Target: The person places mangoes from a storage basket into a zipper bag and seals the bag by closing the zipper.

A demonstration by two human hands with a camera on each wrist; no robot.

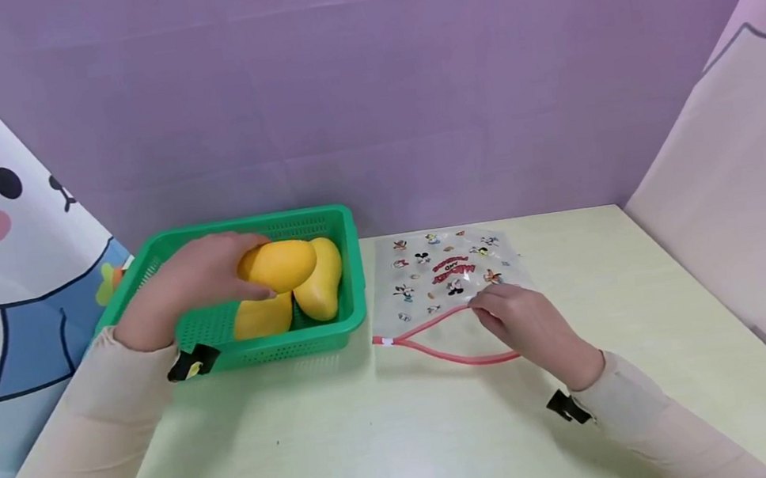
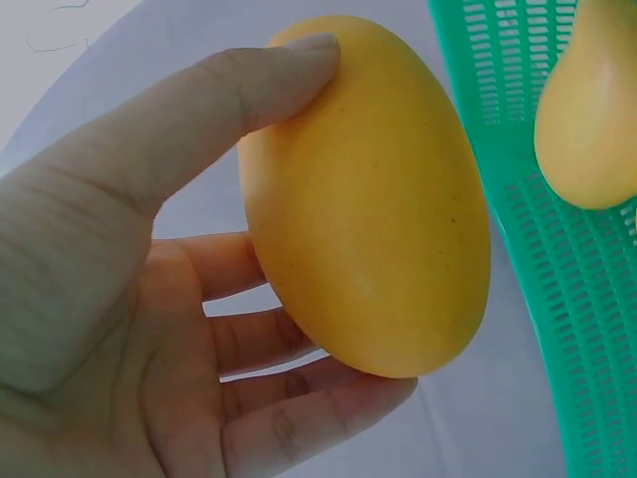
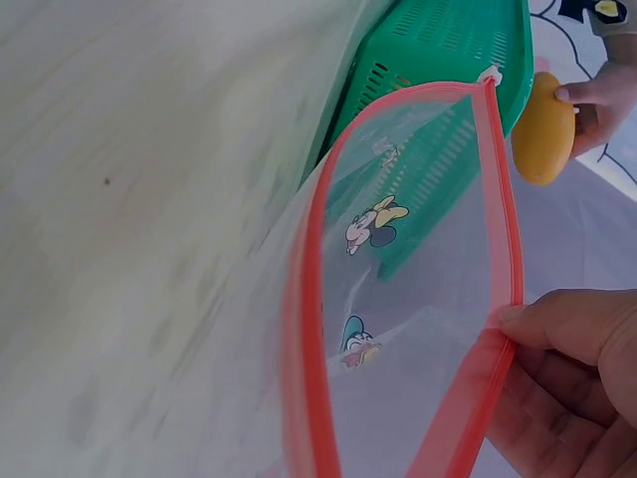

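My left hand (image 1: 204, 273) grips a yellow mango (image 1: 282, 265), thumb on one side and fingers curled round the other, above the green basket (image 1: 350, 267). In the left wrist view the mango (image 2: 373, 199) hangs beside the basket wall. Below it in the head view, two more mangoes lie in the basket, one long (image 1: 320, 286) and one partly covered (image 1: 259, 318). My right hand (image 1: 530, 324) pinches the red zip edge of a clear bag (image 1: 455, 270) printed with cartoon figures. In the right wrist view the bag's mouth (image 3: 418, 279) gapes between its two red edges.
A pale table (image 1: 408, 443) runs under everything, with a purple backdrop (image 1: 366, 97) behind it. Printed cloth panels stand at the left (image 1: 5, 261) and right (image 1: 759, 201). The basket sits at the back left, right beside the bag.
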